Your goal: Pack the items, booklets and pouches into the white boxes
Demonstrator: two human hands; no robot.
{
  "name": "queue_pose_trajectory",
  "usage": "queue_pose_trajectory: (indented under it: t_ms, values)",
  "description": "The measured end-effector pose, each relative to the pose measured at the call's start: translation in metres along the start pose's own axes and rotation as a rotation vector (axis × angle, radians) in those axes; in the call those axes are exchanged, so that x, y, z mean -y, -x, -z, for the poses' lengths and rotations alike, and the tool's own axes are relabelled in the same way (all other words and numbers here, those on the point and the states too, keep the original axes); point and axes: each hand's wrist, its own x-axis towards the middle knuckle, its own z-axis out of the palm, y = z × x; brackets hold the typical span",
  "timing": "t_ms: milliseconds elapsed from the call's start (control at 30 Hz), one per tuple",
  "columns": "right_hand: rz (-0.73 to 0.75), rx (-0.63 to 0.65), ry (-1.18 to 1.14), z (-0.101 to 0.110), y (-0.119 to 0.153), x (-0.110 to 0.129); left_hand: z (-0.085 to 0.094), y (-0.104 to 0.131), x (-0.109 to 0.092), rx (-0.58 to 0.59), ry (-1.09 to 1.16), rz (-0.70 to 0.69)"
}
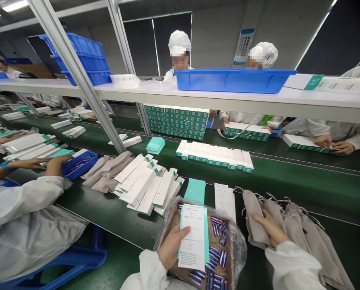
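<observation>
My left hand is closed on a white printed leaflet, thumb on top, with a teal sheet behind it. Below the leaflet lies a plastic-lined brown tray holding loose blue-and-red batteries. To the right, the fingers of my right hand close round a grey drawstring pouch, the first of a row of grey pouches. Past the tray are a stack of teal sheets and a stack of white leaflets.
Long white boxes are piled left of the tray, beside more grey pouches. A co-worker's arm reaches to a blue bin. Boxes line the green belt. A shelf with a blue crate crosses above.
</observation>
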Motion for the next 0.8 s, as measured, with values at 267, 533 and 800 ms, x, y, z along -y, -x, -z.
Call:
queue_pose_trajectory:
  t_ms: [267,533,800]
  values:
    - [0.113,0.104,0.091,0.032,0.06,0.042,-0.003,-0.002,-0.011,0.0,-0.22,-0.179]
    - [0.49,0.354,0.68,-0.008,0.126,0.073,-0.043,0.006,-0.063,0.274,-1.278,-0.95]
    - [0.303,0.64,0.291,-0.017,0.14,0.115,-0.037,-0.002,-0.047,0.493,-1.003,-0.53]
